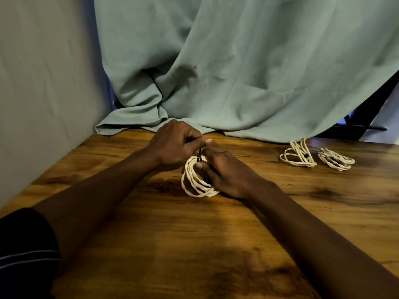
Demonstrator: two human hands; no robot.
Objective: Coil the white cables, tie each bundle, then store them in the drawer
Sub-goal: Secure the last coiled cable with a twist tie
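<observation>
A coiled white cable stands on edge at the middle of the wooden table. A black tie wraps its top. My left hand pinches the free end of that tie between thumb and fingers, just above the coil. My right hand grips the right side of the coil, fingers curled round the loops. Two more coiled white cables lie at the far right, the nearer cable bundle and the farther cable bundle, each with a dark tie. No drawer is in view.
A green cloth hangs behind the table and drapes onto its back edge. A pale wall runs along the left side. A dark frame shows at the far right behind the cloth.
</observation>
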